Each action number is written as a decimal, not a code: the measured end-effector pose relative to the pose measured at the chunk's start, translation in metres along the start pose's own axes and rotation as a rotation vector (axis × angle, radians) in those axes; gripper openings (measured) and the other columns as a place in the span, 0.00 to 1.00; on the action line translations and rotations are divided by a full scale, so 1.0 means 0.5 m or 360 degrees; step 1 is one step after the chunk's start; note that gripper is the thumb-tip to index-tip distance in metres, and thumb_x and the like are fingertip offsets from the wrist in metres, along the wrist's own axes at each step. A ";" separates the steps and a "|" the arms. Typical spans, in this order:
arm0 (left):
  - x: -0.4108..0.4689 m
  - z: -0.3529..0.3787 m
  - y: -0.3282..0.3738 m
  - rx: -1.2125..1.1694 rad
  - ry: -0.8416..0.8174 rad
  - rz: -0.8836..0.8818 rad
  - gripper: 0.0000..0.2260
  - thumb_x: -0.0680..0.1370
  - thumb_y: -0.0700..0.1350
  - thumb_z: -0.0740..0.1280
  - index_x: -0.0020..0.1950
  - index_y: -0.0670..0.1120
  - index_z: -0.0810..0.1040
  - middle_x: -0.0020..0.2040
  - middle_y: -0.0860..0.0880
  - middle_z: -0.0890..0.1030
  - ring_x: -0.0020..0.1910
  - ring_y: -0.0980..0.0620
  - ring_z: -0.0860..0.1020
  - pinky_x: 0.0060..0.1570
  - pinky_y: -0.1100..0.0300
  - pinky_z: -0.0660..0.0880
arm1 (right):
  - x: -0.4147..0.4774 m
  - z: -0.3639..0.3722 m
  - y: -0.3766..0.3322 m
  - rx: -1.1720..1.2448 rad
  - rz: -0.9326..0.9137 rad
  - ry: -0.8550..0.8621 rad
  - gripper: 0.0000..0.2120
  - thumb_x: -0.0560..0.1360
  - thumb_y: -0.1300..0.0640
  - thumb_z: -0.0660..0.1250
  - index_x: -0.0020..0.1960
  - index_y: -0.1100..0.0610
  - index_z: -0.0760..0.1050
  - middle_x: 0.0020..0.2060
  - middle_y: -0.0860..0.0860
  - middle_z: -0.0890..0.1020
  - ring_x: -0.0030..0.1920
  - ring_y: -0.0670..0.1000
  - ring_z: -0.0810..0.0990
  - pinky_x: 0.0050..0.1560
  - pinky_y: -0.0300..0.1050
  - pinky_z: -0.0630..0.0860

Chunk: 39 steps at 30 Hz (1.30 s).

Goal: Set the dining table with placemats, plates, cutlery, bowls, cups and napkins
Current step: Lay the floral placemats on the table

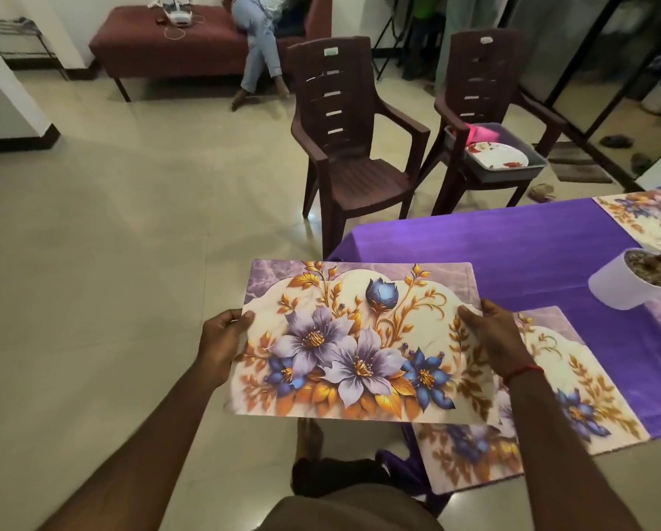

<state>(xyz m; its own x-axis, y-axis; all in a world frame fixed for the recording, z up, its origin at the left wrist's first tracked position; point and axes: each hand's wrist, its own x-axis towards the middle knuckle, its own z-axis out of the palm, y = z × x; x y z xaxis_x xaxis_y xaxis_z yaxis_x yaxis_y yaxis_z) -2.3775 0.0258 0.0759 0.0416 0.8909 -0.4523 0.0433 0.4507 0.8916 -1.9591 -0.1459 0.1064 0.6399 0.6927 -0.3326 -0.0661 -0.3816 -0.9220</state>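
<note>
Placemat (359,339), which I hold level over the left end of the table (532,254), left hand (221,339) and right hand (490,331) each pinching a short edge, looks light and limp, so two-sided edge grips suit it.

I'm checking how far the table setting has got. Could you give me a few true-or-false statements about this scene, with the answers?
1. The left hand and the right hand both hold one floral placemat. True.
2. The table is covered in green. False: its cover is purple.
3. A plate lies in a tub on a chair. True.
4. The white pot stands on the floor. False: it stands on the table.
</note>
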 end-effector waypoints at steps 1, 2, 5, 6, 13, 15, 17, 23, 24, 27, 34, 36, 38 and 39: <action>0.021 -0.006 0.010 0.0001 -0.0008 -0.0006 0.01 0.79 0.39 0.72 0.48 0.42 0.82 0.42 0.45 0.84 0.33 0.53 0.81 0.35 0.60 0.79 | 0.011 0.014 0.000 0.0020 0.0030 -0.0008 0.08 0.77 0.60 0.71 0.56 0.58 0.80 0.47 0.53 0.86 0.41 0.49 0.86 0.38 0.43 0.81; 0.048 -0.012 0.023 -0.0001 -0.0020 -0.0016 0.01 0.79 0.39 0.72 0.48 0.41 0.82 0.43 0.44 0.84 0.34 0.52 0.81 0.36 0.59 0.79 | 0.027 0.032 -0.002 0.0035 0.0063 -0.0012 0.08 0.77 0.60 0.72 0.56 0.58 0.80 0.48 0.55 0.86 0.43 0.52 0.86 0.41 0.46 0.82; 0.121 -0.029 0.062 0.0029 -0.0070 -0.0061 0.03 0.79 0.39 0.72 0.49 0.40 0.83 0.47 0.39 0.84 0.42 0.45 0.81 0.46 0.50 0.78 | 0.071 0.081 -0.012 0.0092 0.0143 0.0009 0.08 0.77 0.61 0.72 0.56 0.58 0.81 0.49 0.58 0.86 0.46 0.59 0.85 0.48 0.53 0.81; 0.140 -0.032 0.074 0.0052 -0.0068 -0.0071 0.03 0.79 0.40 0.72 0.49 0.40 0.83 0.47 0.39 0.84 0.43 0.43 0.80 0.48 0.49 0.78 | 0.081 0.096 -0.016 0.0105 0.0159 0.0020 0.08 0.77 0.61 0.72 0.56 0.58 0.81 0.48 0.58 0.86 0.45 0.59 0.85 0.47 0.53 0.81; 0.293 -0.042 0.148 0.0127 -0.0015 -0.0065 0.03 0.79 0.42 0.72 0.46 0.44 0.84 0.43 0.43 0.85 0.40 0.45 0.80 0.46 0.51 0.78 | 0.162 0.203 -0.065 0.0209 0.0237 0.0058 0.09 0.76 0.62 0.73 0.55 0.59 0.81 0.45 0.57 0.87 0.42 0.57 0.86 0.44 0.52 0.82; 0.331 -0.042 0.166 0.0104 -0.0034 -0.0086 0.03 0.79 0.42 0.73 0.45 0.44 0.84 0.43 0.43 0.85 0.40 0.45 0.80 0.47 0.51 0.78 | 0.174 0.227 -0.085 0.0248 0.0240 0.0092 0.08 0.75 0.63 0.73 0.54 0.58 0.80 0.42 0.54 0.87 0.39 0.53 0.86 0.36 0.46 0.82; 0.368 -0.040 0.184 0.0096 -0.0062 -0.0104 0.03 0.79 0.42 0.73 0.46 0.43 0.84 0.44 0.42 0.86 0.40 0.45 0.81 0.50 0.49 0.78 | 0.183 0.245 -0.099 0.0269 0.0250 0.0101 0.08 0.75 0.63 0.73 0.54 0.58 0.80 0.40 0.54 0.87 0.37 0.52 0.86 0.33 0.45 0.81; 0.509 -0.010 0.247 0.0084 -0.0223 -0.0149 0.03 0.79 0.40 0.72 0.45 0.42 0.82 0.43 0.41 0.84 0.38 0.45 0.79 0.45 0.54 0.77 | 0.216 0.311 -0.128 0.0389 0.0299 0.0261 0.08 0.75 0.63 0.72 0.54 0.57 0.79 0.46 0.60 0.86 0.45 0.60 0.85 0.47 0.60 0.83; 0.537 -0.003 0.261 0.0109 -0.0260 -0.0143 0.03 0.79 0.40 0.72 0.45 0.43 0.82 0.43 0.41 0.83 0.38 0.45 0.79 0.44 0.54 0.77 | 0.217 0.326 -0.132 0.0394 0.0292 0.0314 0.08 0.76 0.63 0.72 0.54 0.58 0.79 0.48 0.61 0.86 0.47 0.62 0.85 0.50 0.61 0.82; 0.619 0.020 0.309 0.0155 -0.0370 -0.0119 0.03 0.79 0.40 0.72 0.45 0.43 0.83 0.45 0.40 0.83 0.41 0.45 0.79 0.48 0.51 0.77 | 0.218 0.368 -0.151 0.0447 0.0292 0.0433 0.08 0.76 0.63 0.71 0.56 0.60 0.79 0.51 0.63 0.85 0.50 0.64 0.84 0.54 0.64 0.80; 0.757 0.053 0.377 0.0282 -0.0595 -0.0145 0.04 0.78 0.40 0.72 0.49 0.39 0.83 0.39 0.44 0.84 0.35 0.46 0.80 0.43 0.54 0.78 | 0.204 0.446 -0.194 0.0419 0.0260 0.0701 0.07 0.77 0.62 0.71 0.54 0.59 0.79 0.48 0.61 0.86 0.49 0.63 0.84 0.54 0.62 0.81; 0.783 0.068 0.388 0.0327 -0.0641 -0.0161 0.06 0.78 0.41 0.73 0.50 0.39 0.83 0.41 0.43 0.84 0.36 0.46 0.80 0.41 0.55 0.78 | 0.195 0.462 -0.196 0.0400 0.0255 0.0772 0.06 0.76 0.62 0.72 0.52 0.58 0.79 0.48 0.60 0.86 0.48 0.62 0.85 0.53 0.61 0.81; 0.797 0.097 0.403 0.0352 -0.0707 -0.0171 0.05 0.78 0.41 0.73 0.50 0.39 0.83 0.44 0.41 0.83 0.39 0.44 0.79 0.41 0.55 0.78 | 0.194 0.461 -0.198 0.0388 0.0256 0.0865 0.06 0.76 0.62 0.72 0.53 0.57 0.79 0.48 0.59 0.86 0.46 0.59 0.85 0.51 0.59 0.82; 0.802 0.116 0.410 0.0367 -0.0739 -0.0168 0.06 0.78 0.41 0.72 0.51 0.39 0.83 0.45 0.41 0.83 0.40 0.44 0.79 0.40 0.55 0.78 | 0.195 0.457 -0.201 0.0379 0.0261 0.0914 0.07 0.76 0.62 0.72 0.53 0.57 0.79 0.47 0.58 0.86 0.44 0.58 0.85 0.50 0.58 0.82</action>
<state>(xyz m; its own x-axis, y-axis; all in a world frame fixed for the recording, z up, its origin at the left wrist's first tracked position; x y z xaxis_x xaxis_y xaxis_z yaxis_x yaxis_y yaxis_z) -2.2938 0.4722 0.0759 0.4606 0.6989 -0.5471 0.2876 0.4656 0.8370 -2.0647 0.0999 0.1211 0.9108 0.1735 -0.3747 -0.3239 -0.2628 -0.9089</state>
